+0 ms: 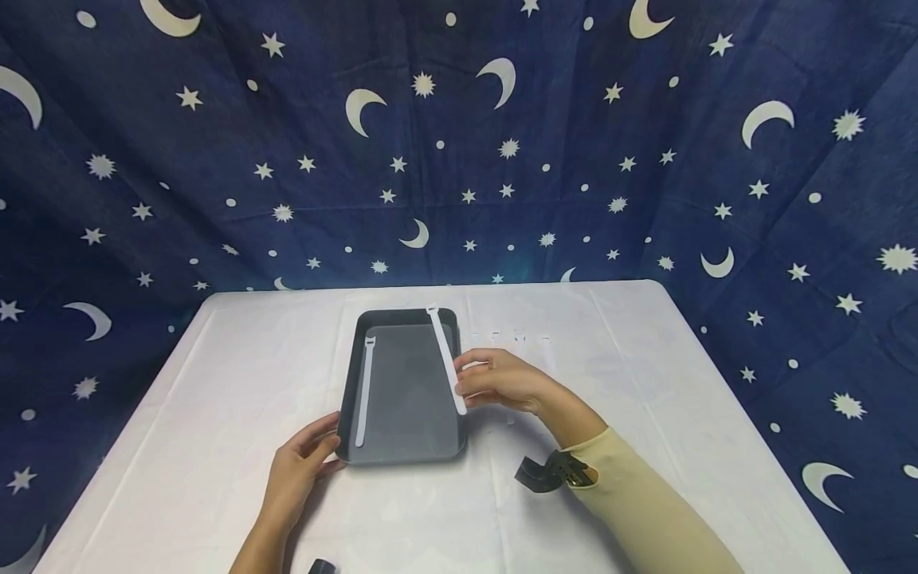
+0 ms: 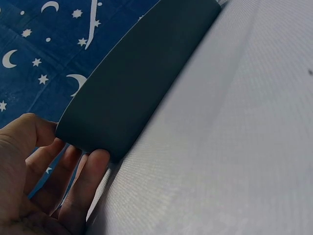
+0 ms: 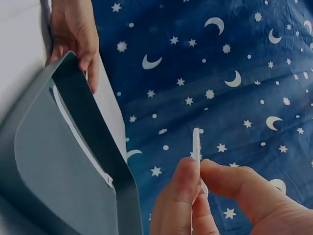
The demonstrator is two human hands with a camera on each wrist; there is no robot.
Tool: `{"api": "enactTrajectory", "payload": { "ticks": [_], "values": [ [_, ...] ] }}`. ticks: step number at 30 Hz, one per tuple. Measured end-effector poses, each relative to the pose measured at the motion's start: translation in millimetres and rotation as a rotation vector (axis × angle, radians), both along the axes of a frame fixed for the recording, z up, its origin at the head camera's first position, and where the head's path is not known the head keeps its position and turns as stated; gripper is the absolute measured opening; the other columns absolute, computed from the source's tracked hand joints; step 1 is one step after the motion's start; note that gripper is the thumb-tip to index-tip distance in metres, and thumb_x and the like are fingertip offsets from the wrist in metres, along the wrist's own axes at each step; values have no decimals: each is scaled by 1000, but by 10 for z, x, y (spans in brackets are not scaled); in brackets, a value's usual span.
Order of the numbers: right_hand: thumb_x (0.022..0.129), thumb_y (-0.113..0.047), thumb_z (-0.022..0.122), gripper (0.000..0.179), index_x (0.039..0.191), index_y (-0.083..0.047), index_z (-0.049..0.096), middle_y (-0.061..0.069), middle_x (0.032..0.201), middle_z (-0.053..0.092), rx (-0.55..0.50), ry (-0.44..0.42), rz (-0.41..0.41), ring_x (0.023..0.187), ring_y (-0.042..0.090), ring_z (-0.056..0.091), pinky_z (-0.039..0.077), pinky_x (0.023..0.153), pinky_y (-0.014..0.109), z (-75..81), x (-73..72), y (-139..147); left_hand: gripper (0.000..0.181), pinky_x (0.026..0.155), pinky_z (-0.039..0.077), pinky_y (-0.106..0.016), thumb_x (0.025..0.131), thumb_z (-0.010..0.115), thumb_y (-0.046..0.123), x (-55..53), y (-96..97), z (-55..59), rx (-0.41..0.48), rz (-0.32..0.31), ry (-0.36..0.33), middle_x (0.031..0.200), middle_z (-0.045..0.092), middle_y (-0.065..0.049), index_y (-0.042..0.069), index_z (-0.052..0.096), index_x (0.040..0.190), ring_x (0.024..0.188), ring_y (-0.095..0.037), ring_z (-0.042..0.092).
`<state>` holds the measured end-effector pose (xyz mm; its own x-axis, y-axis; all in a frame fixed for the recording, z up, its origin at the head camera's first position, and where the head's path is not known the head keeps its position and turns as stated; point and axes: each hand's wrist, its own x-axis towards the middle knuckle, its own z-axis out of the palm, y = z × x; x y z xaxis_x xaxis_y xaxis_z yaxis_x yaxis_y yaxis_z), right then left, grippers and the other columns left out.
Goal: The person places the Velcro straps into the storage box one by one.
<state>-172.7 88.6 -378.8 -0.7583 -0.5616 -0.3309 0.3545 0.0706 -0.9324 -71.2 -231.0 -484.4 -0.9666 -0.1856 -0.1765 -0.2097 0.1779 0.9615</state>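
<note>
Grey tray: white strap lying inside, nine o'clock
Right hand: pinching second strap, three o'clock. Left hand: gripping tray, seven o'clock.

Entry to the tray is obstructed at the near left corner by the left hand and at the right wall by the right hand and held strap. The left side is occupied by a lying strap; between these, the middle can be entered from above. Passage is afforded over the table left of the tray
</note>
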Motion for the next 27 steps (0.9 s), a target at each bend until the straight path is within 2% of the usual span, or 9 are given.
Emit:
{"api": "enactTrajectory", "payload": {
  "ticks": [11,17,23,27],
  "values": [
    [84,8,62,41,124,7,51,2,85,68,-13,-37,-8,74,12,64,62,69,24,-120,-35,-315,43,81,63,-25,96,64,21,-6,4,-1,-24,5,8,140,56,-18,7,56,136,101,-4,68],
    [85,8,62,41,124,7,51,3,86,68,-4,-56,5,74,12,65,63,69,24,-153,-41,-467,43,82,63,-26,97,64,22,-11,-4,-7,-23,11,5,139,56,-17,7,56,136,105,-9,69],
    [86,9,62,40,124,8,51,4,85,66,-11,-82,6,71,12,64,62,66,22,-195,-31,-603,44,81,63,-26,96,65,25,-10,-12,-34,-27,8,7,138,57,-16,9,56,136,104,-7,68],
    [86,9,61,40,125,9,51,5,85,65,-15,-83,16,71,13,64,63,67,23,-200,-18,-685,44,81,63,-27,96,65,24,-8,-11,-38,-25,3,14,138,57,-17,8,56,136,106,-12,69]
  ]
}}
